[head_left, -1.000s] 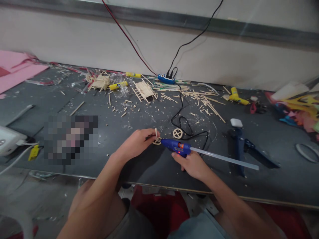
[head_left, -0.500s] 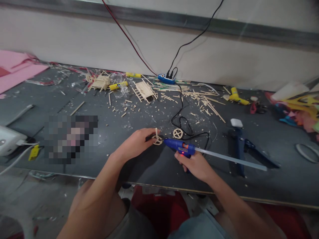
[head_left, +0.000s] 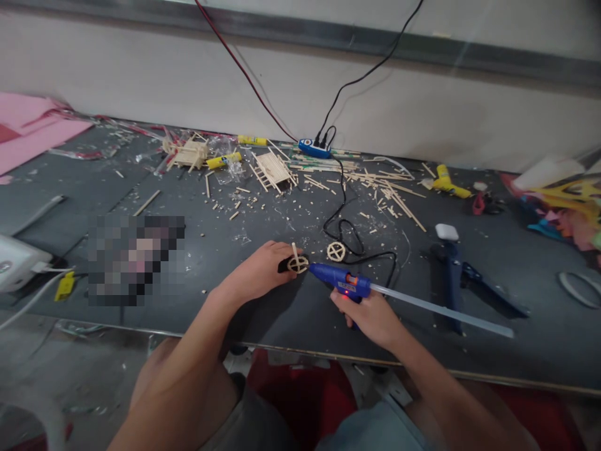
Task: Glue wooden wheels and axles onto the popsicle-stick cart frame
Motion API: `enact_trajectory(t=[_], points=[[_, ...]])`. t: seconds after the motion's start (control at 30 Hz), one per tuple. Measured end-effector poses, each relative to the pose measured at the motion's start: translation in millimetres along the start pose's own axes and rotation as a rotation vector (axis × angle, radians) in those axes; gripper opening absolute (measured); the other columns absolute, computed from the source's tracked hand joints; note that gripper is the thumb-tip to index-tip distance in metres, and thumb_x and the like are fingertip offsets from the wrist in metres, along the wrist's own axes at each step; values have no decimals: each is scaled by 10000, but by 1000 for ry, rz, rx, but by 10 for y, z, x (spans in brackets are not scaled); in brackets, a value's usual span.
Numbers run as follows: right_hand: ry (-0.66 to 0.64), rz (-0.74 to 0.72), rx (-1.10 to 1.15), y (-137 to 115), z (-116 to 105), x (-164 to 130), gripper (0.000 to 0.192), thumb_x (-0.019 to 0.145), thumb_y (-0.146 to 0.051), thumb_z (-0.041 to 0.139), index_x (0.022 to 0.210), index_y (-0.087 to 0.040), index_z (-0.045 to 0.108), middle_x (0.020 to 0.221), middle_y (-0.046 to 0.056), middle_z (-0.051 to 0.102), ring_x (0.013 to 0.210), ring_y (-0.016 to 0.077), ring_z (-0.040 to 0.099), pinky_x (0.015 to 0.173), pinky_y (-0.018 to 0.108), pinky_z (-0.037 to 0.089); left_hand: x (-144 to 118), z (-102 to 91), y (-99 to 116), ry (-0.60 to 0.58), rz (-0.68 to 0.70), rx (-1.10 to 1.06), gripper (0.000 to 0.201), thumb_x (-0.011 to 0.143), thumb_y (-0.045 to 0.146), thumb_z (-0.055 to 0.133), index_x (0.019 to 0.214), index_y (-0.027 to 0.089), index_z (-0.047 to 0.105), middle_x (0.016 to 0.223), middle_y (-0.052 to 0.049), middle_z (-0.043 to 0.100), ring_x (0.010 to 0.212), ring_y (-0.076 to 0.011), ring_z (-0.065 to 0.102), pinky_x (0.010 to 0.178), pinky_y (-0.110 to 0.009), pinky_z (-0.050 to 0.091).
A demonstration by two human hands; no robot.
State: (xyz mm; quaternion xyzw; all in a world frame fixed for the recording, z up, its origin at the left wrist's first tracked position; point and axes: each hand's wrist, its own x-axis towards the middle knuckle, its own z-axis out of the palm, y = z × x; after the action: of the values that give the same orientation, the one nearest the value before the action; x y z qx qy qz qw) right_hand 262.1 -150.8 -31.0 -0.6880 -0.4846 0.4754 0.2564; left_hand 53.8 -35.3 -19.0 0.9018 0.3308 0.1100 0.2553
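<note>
My left hand (head_left: 263, 269) is closed at the left side of a small wooden wheel (head_left: 297, 265) with crossed spokes. A short stick rises from the wheel, and my fingertips reach behind it. My right hand (head_left: 369, 313) grips a blue hot glue gun (head_left: 335, 279), its red light on. The gun's nozzle points left and meets the wheel's right edge, or nearly so. Out of the gun's back sticks a long translucent glue stick (head_left: 441, 308). A second spoked wheel (head_left: 336, 252) lies just beyond the gun, beside its black cord.
Toward the wall lie wooden stick models (head_left: 273, 171), loose sticks (head_left: 394, 194), yellow glue tubes (head_left: 223, 161) and a blue power strip (head_left: 314, 148). Dark blue folded tool-like object (head_left: 451, 282) and a white case (head_left: 446, 232) lie right. A blurred dark object (head_left: 141, 257) lies left.
My left thumb and fingers have shifted off the wheel's face, so more of its rim shows. The glue gun has moved very slightly right, its glue stick's end dipping lower.
</note>
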Motion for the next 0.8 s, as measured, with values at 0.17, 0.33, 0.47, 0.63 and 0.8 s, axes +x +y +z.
enact_trajectory(t=[0.17,0.33,0.47,0.63,0.8], points=[[21,-32,-84,-8,13,-5,331,771,-446,498,547,-205,463,435,-40,468,457,128,504,522,243,395,11,17,44,-19,-13,35,262,793,318,566,1030,209,598,1012,-55,616,974,-203,532,881,-340,376],[8,-52,-149,-32,12,-7,371,780,-445,473,493,-211,449,415,-32,469,460,135,506,515,244,382,16,27,55,-29,-19,50,275,798,348,561,1039,220,597,958,-46,604,930,-198,533,854,-339,386],[21,-55,-186,-52,12,-15,372,777,-455,471,496,-211,467,412,-30,475,477,143,514,531,247,382,16,28,52,-25,-15,42,251,792,346,570,1003,215,609,951,-45,605,929,-196,533,859,-345,383],[12,-22,-184,-69,15,-12,335,776,-447,471,543,-208,494,423,-33,483,476,148,527,540,252,393,16,24,57,-20,-13,34,230,789,342,570,970,207,613,945,-45,611,927,-193,536,861,-345,385],[19,-13,-170,-71,18,-8,318,767,-444,487,541,-219,472,412,-34,475,461,155,525,531,263,391,15,19,69,-22,-22,27,255,790,335,559,1011,216,603,965,-49,616,947,-200,540,872,-347,384]])
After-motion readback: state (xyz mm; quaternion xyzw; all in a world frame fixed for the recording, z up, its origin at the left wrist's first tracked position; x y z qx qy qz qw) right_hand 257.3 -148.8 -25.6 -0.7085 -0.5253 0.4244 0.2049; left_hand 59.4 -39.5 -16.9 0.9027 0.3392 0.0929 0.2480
